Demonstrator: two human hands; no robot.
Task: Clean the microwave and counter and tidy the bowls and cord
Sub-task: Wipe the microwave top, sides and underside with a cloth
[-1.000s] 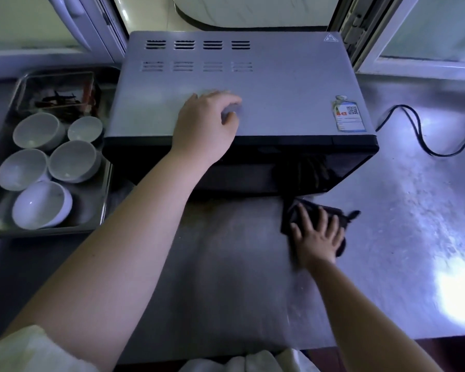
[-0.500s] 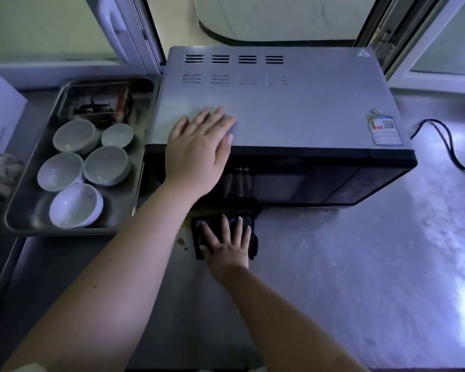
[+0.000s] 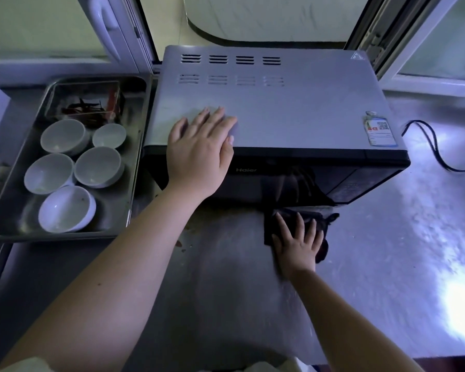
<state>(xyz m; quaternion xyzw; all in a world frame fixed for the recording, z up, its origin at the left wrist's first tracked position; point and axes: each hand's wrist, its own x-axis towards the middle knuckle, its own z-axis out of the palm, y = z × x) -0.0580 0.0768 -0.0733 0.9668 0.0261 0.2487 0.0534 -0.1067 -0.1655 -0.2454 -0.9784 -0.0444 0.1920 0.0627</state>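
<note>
While the left hand lies flat, fingers straight, on the microwave top, the right hand presses a dark cloth, fingers spread, onto the counter just before the door — a sweep leftward could smear the reddish spots rather than lift them.
</note>
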